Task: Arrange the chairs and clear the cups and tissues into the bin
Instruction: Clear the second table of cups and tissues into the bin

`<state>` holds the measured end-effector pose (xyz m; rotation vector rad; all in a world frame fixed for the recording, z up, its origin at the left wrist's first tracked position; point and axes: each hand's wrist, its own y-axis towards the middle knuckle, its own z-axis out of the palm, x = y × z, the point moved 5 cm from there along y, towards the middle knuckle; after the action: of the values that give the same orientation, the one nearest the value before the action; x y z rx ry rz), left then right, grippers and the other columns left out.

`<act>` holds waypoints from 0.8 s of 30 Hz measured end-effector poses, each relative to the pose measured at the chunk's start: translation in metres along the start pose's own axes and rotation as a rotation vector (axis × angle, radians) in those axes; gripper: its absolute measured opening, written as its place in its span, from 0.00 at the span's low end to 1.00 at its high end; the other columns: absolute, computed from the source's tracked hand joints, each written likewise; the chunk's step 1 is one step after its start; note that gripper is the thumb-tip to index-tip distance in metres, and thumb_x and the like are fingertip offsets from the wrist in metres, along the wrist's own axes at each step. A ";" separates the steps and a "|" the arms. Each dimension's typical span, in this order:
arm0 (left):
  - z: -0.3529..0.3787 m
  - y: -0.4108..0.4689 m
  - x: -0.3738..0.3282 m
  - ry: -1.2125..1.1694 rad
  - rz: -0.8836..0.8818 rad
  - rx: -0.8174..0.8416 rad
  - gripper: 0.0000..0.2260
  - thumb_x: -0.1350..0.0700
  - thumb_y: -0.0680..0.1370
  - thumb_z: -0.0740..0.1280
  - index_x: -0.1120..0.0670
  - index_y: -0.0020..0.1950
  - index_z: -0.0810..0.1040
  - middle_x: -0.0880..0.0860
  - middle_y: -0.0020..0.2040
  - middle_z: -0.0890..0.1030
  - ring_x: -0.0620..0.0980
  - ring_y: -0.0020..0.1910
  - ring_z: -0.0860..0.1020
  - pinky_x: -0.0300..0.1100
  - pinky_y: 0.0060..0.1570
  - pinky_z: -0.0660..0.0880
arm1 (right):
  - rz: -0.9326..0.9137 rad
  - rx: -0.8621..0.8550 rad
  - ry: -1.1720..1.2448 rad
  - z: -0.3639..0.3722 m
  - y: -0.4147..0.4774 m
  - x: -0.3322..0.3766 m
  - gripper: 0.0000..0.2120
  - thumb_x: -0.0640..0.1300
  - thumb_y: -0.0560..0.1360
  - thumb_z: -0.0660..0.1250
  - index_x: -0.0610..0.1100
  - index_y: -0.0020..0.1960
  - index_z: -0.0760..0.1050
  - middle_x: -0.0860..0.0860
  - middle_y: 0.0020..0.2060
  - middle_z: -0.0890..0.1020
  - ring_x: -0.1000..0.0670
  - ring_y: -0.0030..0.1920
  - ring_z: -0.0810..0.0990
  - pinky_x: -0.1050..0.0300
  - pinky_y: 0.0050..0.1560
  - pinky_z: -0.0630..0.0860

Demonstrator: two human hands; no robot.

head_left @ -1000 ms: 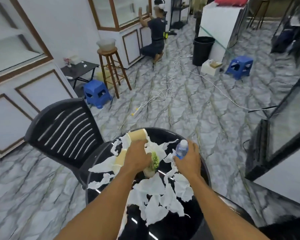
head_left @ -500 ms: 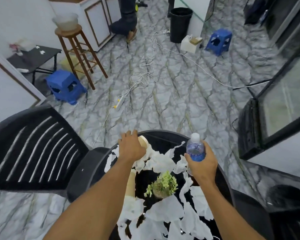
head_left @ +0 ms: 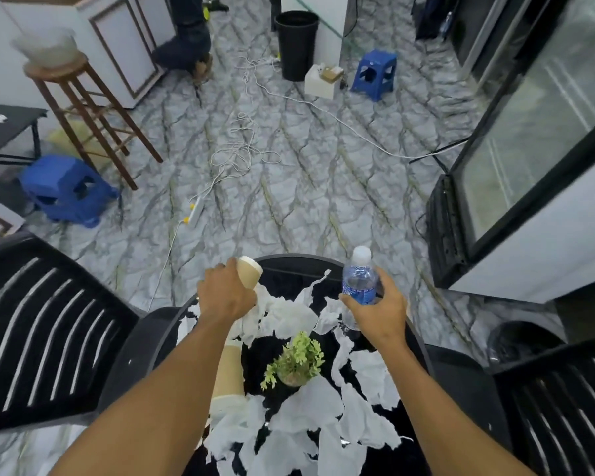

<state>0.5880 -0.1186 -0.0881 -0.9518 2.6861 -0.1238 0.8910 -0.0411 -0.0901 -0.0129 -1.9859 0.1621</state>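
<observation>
Now | left hand (head_left: 225,297): fingers wrapped round paper cup (head_left: 249,271), table (head_left: 289,262) 11 o'clock | right hand (head_left: 380,312): gripping water bottle (head_left: 358,283), blue label unreadable

Grey marble-veined floor (head_left: 310,173) ahead of me, white cables (head_left: 241,156) tangled across it with a power strip (head_left: 194,207). Wooden bar stool (head_left: 83,97) on my left, blue plastic stool (head_left: 66,190) beside it, another blue stool (head_left: 375,73) farther off. White panelled cabinet (head_left: 117,46) far left. Glass-door fridge (head_left: 529,139) right.
</observation>
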 end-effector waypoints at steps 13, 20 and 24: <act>-0.054 -0.140 -0.217 -0.445 0.424 -0.167 0.31 0.42 0.68 0.71 0.45 0.68 0.66 0.50 0.55 0.78 0.54 0.52 0.78 0.52 0.47 0.79 | -0.070 -0.262 0.161 -0.191 -0.058 0.024 0.33 0.45 0.63 0.83 0.49 0.64 0.74 0.53 0.56 0.74 0.57 0.53 0.76 0.62 0.53 0.76; -0.001 -0.308 -0.369 -0.597 0.707 -0.004 0.33 0.41 0.66 0.72 0.42 0.69 0.65 0.48 0.60 0.78 0.52 0.57 0.76 0.55 0.56 0.76 | -0.055 -0.547 0.200 -0.388 -0.159 -0.031 0.34 0.43 0.60 0.83 0.53 0.62 0.72 0.59 0.52 0.78 0.62 0.48 0.79 0.70 0.44 0.75; 0.033 -0.412 -0.445 -0.642 0.853 0.102 0.34 0.38 0.65 0.72 0.41 0.69 0.67 0.45 0.61 0.78 0.49 0.58 0.76 0.51 0.58 0.76 | 0.020 -0.736 0.205 -0.493 -0.234 -0.073 0.33 0.46 0.60 0.83 0.54 0.59 0.70 0.59 0.52 0.78 0.61 0.48 0.79 0.66 0.46 0.78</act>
<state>1.1761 -0.1593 0.0592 0.2204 2.2062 0.1917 1.3843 -0.2255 0.0688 -0.5012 -1.7412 -0.5418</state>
